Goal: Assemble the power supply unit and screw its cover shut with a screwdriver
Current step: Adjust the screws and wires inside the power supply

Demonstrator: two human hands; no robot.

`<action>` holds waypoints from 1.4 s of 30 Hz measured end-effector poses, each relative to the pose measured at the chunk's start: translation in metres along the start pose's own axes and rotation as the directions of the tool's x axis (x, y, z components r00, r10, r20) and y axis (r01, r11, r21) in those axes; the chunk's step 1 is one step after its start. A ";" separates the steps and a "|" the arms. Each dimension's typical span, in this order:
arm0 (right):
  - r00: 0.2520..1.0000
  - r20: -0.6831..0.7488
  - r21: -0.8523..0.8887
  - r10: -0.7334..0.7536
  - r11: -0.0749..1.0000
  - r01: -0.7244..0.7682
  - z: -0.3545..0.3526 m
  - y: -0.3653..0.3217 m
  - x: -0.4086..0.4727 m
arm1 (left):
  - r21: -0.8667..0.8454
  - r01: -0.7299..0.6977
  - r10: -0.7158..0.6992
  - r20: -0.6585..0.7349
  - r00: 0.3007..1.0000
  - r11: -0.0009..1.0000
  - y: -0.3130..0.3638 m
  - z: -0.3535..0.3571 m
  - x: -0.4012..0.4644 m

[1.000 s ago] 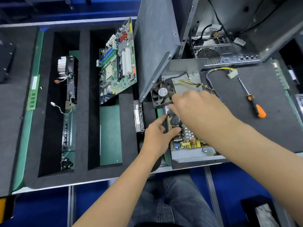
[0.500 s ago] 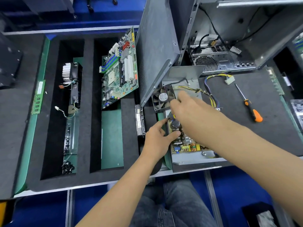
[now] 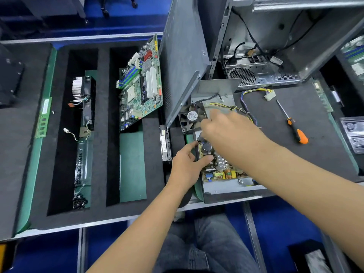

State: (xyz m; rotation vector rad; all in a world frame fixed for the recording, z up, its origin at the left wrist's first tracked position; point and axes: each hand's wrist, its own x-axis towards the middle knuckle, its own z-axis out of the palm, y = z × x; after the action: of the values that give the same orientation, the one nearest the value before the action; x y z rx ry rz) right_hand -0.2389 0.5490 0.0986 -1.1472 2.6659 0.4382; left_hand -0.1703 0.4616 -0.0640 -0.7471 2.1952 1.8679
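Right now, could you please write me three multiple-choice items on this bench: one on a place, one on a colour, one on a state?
1. Where is the screwdriver?
A. on the mat right of the power supply
B. in the left hand
C. inside the case

2. What colour is its handle?
A. blue
B. orange and black
C. green

3. The power supply is:
A. screwed shut
B. open, board showing
C. wrapped

Answers: 1 A, it lies untouched on the mat. 2 B, orange grip, black collar. 3 B, components show beneath the right hand.

No text can be read. The round white label on the fan (image 3: 192, 116) hub, at about twelve o'clock from the circuit board (image 3: 220, 170), seems printed but is too blurred.
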 end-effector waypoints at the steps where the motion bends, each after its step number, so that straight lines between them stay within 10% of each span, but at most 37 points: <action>1: 1.000 0.011 -0.023 0.001 1.000 -0.001 0.000 -0.004 0.001 | 0.009 -0.002 0.002 -0.003 1.000 1.000 0.001 0.000 0.000; 11: 0.998 0.050 -0.051 -0.025 0.998 0.027 -0.005 0.003 0.004 | -0.146 0.133 -0.130 0.029 0.991 0.980 0.011 -0.008 -0.012; 19: 0.966 -0.249 0.221 -0.063 0.968 0.120 0.021 0.032 -0.033 | -0.680 0.228 -0.198 0.124 0.972 0.697 0.025 -0.031 -0.028; 22: 0.862 -0.389 0.658 0.325 0.753 0.013 0.040 0.055 -0.060 | -0.678 0.231 -0.207 0.118 0.971 0.698 0.031 -0.032 -0.029; 24: 0.826 -0.179 0.881 0.535 0.461 -0.108 0.059 0.066 -0.071 | -0.627 0.243 -0.235 0.098 0.967 0.740 0.034 -0.031 -0.029; 27: 0.817 0.113 0.990 0.566 0.005 -0.141 0.093 0.071 -0.080 | -0.618 0.300 -0.287 0.123 0.950 0.727 0.037 -0.027 -0.028; 30: 0.808 0.201 0.970 0.554 -0.229 -0.084 0.115 0.067 -0.086 | -0.699 0.334 -0.280 0.196 0.940 0.632 0.041 -0.025 -0.027; 42: 0.854 0.130 0.973 0.503 -0.229 -0.014 0.137 0.058 -0.090 | -0.726 0.287 -0.208 0.199 0.958 0.625 0.048 -0.017 -0.028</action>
State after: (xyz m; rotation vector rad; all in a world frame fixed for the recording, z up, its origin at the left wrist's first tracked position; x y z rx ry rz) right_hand -0.2110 0.6954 0.0087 0.0435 2.1346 -1.7923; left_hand -0.1652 0.4573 -0.0061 -0.9788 1.0879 2.5691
